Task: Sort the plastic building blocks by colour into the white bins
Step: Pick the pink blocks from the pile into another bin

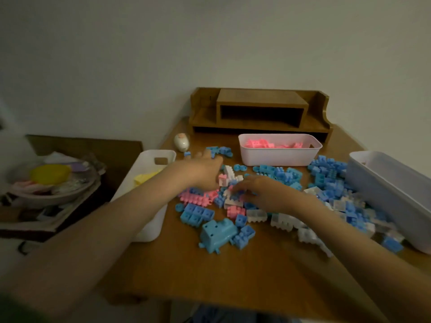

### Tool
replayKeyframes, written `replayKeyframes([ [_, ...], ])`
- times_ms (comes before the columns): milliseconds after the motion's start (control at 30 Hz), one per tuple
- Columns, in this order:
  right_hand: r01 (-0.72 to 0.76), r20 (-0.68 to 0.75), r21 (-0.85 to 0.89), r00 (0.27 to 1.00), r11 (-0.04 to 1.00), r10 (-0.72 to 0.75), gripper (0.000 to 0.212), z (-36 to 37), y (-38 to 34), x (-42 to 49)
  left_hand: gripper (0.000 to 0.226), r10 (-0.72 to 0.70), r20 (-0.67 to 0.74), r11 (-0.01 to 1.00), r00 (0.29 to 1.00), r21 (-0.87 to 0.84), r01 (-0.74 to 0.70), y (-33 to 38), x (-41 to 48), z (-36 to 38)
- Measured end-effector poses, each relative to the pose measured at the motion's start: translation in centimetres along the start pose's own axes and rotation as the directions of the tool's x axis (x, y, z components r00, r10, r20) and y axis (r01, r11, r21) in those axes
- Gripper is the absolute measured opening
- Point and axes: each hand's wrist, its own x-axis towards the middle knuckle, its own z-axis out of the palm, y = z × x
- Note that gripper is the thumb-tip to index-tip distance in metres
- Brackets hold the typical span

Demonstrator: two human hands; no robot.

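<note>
Starting nearest, the right hand curls its fingers down onto mixed blocks mid-pile; whether it pinches 1 cannot be told; just beyond, the left hand curls beside a pink-and-white piece, grip unclear; the pink bin stands farther back, straight beyond the right hand.

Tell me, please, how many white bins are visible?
3: left bin with yellow blocks, back bin with pink blocks, right bin, contents unclear.
</note>
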Motion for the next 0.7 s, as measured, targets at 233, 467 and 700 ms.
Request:
replayKeyframes([
  [233, -0.159, -0.032, -0.009, 0.987, 0.987, 0.158, 0.021, 0.6, -0.5, 0.4, 0.031, 0.003, 0.036, 0.997, 0.999, -0.080, 0.000, -3.2, -2.3, 2.4],
  [467, -0.190, 0.016, -0.036, 0.982, 0.981, 0.190, 0.034, 1.1, -0.7, -0.6, 0.025, 0.123, -0.044, 0.985, 0.991, -0.118, -0.127, -3.7, -3.2, 3.8],
  [700, -0.202, -0.018, 0.014, 0.979, 0.979, 0.202, 0.015, 1.2, -0.9, -1.1, 0.021, 0.138, -0.073, 0.979, 0.988, -0.141, -0.147, -3.6, -3.6, 4.0],
])
